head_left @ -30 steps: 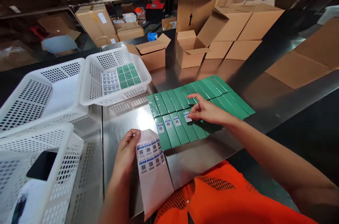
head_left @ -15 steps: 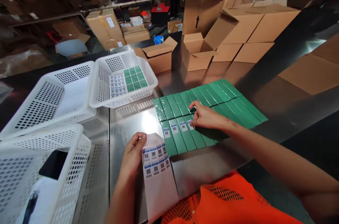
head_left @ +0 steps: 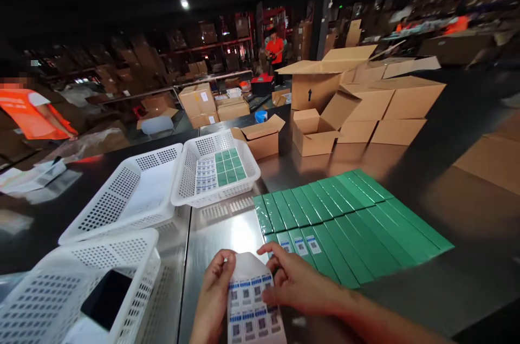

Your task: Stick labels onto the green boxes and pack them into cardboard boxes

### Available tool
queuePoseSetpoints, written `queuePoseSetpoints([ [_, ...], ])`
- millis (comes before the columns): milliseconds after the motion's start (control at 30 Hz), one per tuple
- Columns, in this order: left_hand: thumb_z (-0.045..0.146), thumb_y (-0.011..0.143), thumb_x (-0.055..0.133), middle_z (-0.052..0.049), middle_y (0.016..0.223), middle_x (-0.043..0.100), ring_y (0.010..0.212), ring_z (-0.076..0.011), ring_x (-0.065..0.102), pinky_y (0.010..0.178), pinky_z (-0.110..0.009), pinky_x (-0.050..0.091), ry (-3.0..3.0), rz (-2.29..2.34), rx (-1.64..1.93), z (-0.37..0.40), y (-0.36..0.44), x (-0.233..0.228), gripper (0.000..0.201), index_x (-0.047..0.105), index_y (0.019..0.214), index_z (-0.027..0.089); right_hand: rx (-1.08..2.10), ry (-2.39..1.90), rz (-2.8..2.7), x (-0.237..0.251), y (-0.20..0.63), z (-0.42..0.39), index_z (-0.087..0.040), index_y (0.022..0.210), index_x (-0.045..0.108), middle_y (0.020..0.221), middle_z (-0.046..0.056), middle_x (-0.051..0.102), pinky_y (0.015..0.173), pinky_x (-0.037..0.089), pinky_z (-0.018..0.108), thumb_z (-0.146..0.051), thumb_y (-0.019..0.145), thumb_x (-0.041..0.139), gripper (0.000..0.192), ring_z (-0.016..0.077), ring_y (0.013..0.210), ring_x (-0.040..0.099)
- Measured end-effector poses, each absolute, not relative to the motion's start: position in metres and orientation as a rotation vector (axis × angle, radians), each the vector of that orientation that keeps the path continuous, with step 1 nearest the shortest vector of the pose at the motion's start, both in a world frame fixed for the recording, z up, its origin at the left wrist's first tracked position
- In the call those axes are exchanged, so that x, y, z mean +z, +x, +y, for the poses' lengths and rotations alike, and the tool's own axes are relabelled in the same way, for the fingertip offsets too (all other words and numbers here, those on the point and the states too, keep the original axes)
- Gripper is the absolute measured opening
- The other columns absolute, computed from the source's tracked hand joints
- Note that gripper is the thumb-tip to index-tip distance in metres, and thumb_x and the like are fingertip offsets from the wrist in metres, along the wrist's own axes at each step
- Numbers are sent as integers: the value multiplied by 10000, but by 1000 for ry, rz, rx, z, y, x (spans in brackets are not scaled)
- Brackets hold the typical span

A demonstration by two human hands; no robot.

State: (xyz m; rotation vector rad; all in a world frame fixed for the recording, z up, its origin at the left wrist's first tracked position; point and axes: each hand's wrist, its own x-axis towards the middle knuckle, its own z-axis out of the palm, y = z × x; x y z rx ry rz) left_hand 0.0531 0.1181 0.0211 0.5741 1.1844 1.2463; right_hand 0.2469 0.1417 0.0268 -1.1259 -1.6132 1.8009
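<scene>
- Left hand [head_left: 213, 292] grips the label sheet [head_left: 252, 306] by its left edge, thumb on top, low at the near edge of the steel table [head_left: 406, 165].
- Right hand [head_left: 294, 281] lies on the sheet's right side, fingers curled onto the labels; can't tell if it's pinching one.
- Sheet shows two rows of blue-and-white QR stickers.
- Green boxes [head_left: 345, 225] lie flat in two rows just beyond the hands; the three nearest carry stickers.
- White baskets [head_left: 125, 198] at left; one [head_left: 215, 170] holds labelled green boxes.
- Cardboard cartons [head_left: 357, 100] at the far side.
- Person in an orange vest [head_left: 32, 111] far left.
</scene>
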Motion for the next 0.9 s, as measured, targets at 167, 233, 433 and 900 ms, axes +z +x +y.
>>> queuePoseSetpoints([
  [167,601,609,863,78,498,500,430,-147,491,456,-236,378,579,1336,1450,116,52,29,663,617,1123,262,1712,-1062,-1306,23,231,140,-273,1239,486,739,-98,544,542,427,205,-179,620,704,663,95,574,565],
  [233,606,605,863,64,504,518,448,-153,493,461,-239,381,633,1340,1511,116,52,28,710,623,1177,259,1544,-1078,-1361,27,230,141,-262,1163,568,748,-72,573,578,442,226,-206,669,699,515,110,615,571],
  [433,448,629,897,82,503,422,482,-84,374,505,-201,286,817,1228,1442,115,44,24,681,695,1223,184,1427,-1121,-1501,32,236,147,-223,1034,712,811,7,691,667,506,300,-336,719,739,336,181,732,639],
  [900,533,584,857,14,575,507,535,-105,417,517,-254,299,927,1174,1380,122,32,19,448,588,600,175,1269,-1451,-1803,33,261,166,-297,961,763,1027,98,710,806,605,405,-614,709,742,406,311,904,712],
])
